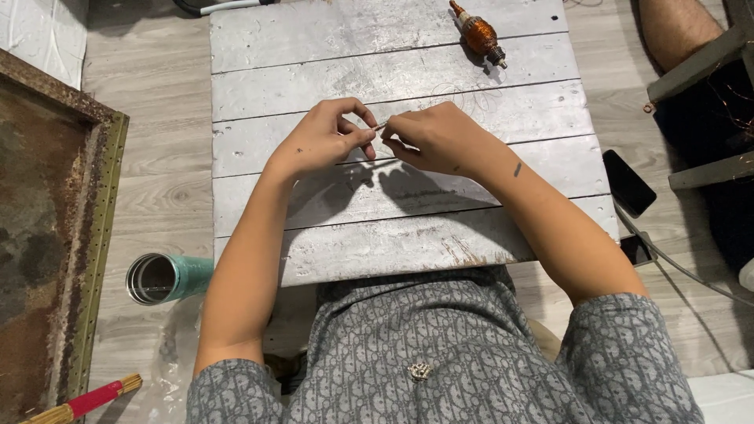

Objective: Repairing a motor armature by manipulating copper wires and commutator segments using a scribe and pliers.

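Head view, looking down on a low table (408, 71) of whitewashed planks. Both hands meet over its middle. Left hand (326, 141) and right hand (436, 140) each pinch one end of a small thin piece (381, 126), pale, maybe a wire or sliver; too small to tell which. It sits in the air just above the boards, between the fingertips, not resting on the wood. Both hands closed on it, thumbs against forefingers, other fingers curled.

Far edge of table: an amber-brown motor armature (479, 34) with copper windings, lying on its side, well apart from the hands, untouched. Faint loops of fine wire (471, 98) seem to lie on the planks beyond the right hand.

Progress, as a judgement: the work looks early or mid-way. Fingers are busy with the small piece only; nothing finished shows on the table.

Floor: teal cup (166, 277) on its side at left, rusty metal frame (94, 196) beside it, dark phone (628, 182) at right, broom end (86, 400) bottom left.
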